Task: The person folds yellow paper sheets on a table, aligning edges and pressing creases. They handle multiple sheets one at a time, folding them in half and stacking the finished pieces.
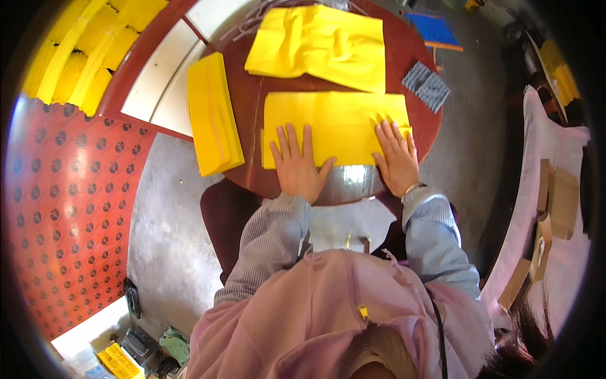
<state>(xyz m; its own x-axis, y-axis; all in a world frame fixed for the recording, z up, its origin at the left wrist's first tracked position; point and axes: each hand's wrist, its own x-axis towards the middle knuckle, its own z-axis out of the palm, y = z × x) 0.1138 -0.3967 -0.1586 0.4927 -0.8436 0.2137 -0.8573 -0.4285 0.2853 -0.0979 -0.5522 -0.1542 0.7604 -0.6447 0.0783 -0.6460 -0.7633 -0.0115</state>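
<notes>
A folded yellow sheet [338,120], fabric or paper, lies flat near the front edge of the round table. My left hand [300,165] presses on its left part, fingers spread, with the palm over the near edge. On the right end rests my right hand [398,155], flat with its fingers stretched out. Neither hand grips anything. Just beyond lies a pile of wrinkled yellow sheets [322,44]. A neat folded yellow stack [213,114] sits left of my left hand, its side jutting toward the table's left edge.
The red-brown round table [416,69] carries a grey textured pad [426,86] at the right. Many yellow bundles [82,50] are piled at the far left, above a red patterned board [76,208]. Brown cardboard pieces [558,202] lie on pink cloth [514,202] at the right.
</notes>
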